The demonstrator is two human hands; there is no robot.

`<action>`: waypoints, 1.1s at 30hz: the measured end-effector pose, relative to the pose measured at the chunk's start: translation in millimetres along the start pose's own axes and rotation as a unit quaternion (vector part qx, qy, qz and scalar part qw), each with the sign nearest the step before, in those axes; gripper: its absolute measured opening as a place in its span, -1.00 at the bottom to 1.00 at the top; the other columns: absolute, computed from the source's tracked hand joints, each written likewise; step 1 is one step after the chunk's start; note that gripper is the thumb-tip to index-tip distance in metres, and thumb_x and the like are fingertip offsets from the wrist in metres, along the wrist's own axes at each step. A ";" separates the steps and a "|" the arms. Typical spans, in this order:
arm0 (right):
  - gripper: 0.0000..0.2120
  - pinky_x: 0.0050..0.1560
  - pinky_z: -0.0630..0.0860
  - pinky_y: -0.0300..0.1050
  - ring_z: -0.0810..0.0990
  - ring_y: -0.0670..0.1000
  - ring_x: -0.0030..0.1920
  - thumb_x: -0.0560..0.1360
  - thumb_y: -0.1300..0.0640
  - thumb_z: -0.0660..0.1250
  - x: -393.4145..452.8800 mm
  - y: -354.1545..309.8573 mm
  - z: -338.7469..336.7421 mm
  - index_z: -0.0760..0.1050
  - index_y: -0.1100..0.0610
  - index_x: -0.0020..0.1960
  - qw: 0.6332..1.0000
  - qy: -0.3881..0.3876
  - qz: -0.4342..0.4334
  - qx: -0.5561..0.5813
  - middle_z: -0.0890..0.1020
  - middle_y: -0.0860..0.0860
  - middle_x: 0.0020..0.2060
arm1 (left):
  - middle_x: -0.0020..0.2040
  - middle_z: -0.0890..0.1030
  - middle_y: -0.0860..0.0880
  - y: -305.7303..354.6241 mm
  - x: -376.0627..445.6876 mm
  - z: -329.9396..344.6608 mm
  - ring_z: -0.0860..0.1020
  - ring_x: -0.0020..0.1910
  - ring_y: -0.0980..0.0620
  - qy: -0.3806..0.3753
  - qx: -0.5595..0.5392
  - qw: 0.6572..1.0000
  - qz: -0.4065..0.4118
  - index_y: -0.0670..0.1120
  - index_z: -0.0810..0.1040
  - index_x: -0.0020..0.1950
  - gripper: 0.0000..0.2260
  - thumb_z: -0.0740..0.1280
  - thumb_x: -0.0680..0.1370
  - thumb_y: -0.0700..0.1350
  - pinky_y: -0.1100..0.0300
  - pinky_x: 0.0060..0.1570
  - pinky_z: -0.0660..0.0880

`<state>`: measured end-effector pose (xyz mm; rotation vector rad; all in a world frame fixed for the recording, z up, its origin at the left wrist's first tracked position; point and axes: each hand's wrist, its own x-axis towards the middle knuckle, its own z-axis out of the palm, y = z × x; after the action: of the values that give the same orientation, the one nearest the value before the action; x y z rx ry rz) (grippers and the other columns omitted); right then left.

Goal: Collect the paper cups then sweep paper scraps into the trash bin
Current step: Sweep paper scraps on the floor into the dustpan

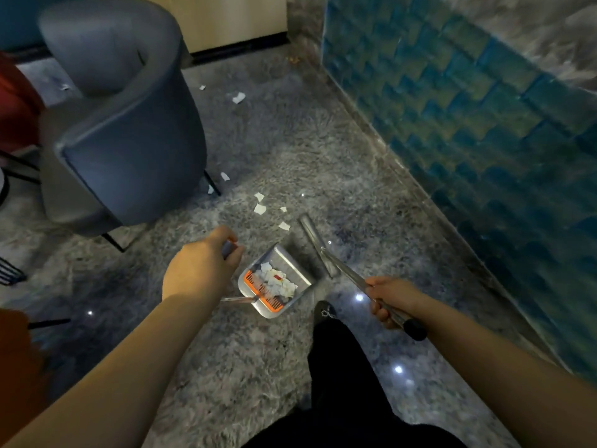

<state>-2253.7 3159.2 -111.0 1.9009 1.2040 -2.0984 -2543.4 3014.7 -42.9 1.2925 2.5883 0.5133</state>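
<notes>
On the glossy, grey-veined marble floor (pixel 274 150), a grey plastic dustpan (pixel 277 279) sits tilted open toward a scatter of torn white paper scraps (pixel 260 208). Its tray is boxy with rounded corners, and an orange comb-toothed strip (pixel 258 291) lines its near edge. A heap of crumpled white scraps (pixel 279 282) lies inside, one piece showing a small red mark too small to read. The left hand (pixel 200 270) has its fingers curled round the grey grip of the dustpan's upright handle (pixel 230 248), which looks to have an orange tip. The right hand (pixel 392 299) grips the shiny metal shaft of a broom (pixel 329 258), fingers wrapped round it just above the black rounded end cap (pixel 416 329); the broom's narrow grey head rests on the floor just beside the dustpan's right side, close to the loose scraps. More white scraps (pixel 238 98) lie farther off near a round-backed armchair (pixel 129 124) in smooth slate-blue upholstery on thin black metal legs. To the right runs a wall of blue-green tiles (pixel 468 108) with a faceted, relief-like surface. A dark trouser leg and shoe (pixel 324 313) stand between the two arms.
</notes>
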 end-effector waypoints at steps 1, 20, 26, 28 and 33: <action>-0.69 -0.59 0.30 -0.34 0.33 -0.08 -0.66 0.63 0.23 0.10 13.1 -12.9 -3.4 0.34 -0.03 0.31 1.000 -0.006 0.003 -0.003 0.40 0.10 -0.45 | -0.32 0.54 -0.04 1.0 16.6 2.9 0.56 -0.24 -0.17 -0.003 0.001 1.000 0.002 0.08 0.49 -0.02 -0.87 0.36 0.53 0.08 0.14 -0.34 0.39; -0.91 -0.58 0.30 -0.25 0.33 0.01 -0.65 0.63 0.25 0.13 190.0 -221.9 -52.8 0.29 0.11 0.11 0.991 -0.016 0.050 -0.123 0.40 0.10 -0.61 | -0.38 0.38 0.08 35.5 260.5 44.0 0.40 -0.32 -0.05 -0.098 0.039 0.994 -0.037 0.13 0.38 -0.14 -0.82 0.36 0.52 0.12 0.15 -0.33 0.31; -0.83 -0.55 0.34 -0.23 0.35 0.04 -0.58 0.59 0.30 0.13 211.4 -215.7 -33.9 0.36 0.22 -0.17 0.980 -0.028 0.066 -0.185 0.43 0.12 -0.62 | -0.23 0.54 -0.07 33.5 280.6 43.0 0.49 -0.24 -0.15 -0.090 0.041 0.995 -0.026 0.08 0.42 -0.11 -0.83 0.35 0.52 0.12 0.11 -0.30 0.36; -0.86 -0.54 0.34 -0.23 0.36 0.04 -0.56 0.59 0.29 0.11 210.4 -208.4 -25.1 0.36 0.20 -0.13 0.977 -0.048 0.082 -0.192 0.44 0.12 -0.60 | -0.25 0.53 -0.05 32.2 281.3 42.0 0.45 -0.27 -0.11 -0.086 0.039 0.995 -0.027 0.08 0.41 -0.11 -0.82 0.34 0.52 0.12 0.12 -0.32 0.34; -0.86 -0.52 0.36 -0.24 0.40 -0.02 -0.60 0.59 0.25 0.10 198.7 -190.9 -3.0 0.30 0.06 0.10 0.974 -0.089 0.114 -0.175 0.44 0.08 -0.55 | -0.28 0.48 -0.02 24.5 279.6 42.8 0.45 -0.28 -0.12 -0.091 0.035 0.995 -0.031 0.07 0.41 -0.10 -0.83 0.33 0.53 0.12 0.12 -0.32 0.35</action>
<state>-2398.6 3380.2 -189.0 1.5773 1.1608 -1.7595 -2678.1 3261.9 -79.8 1.2136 2.5064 0.2821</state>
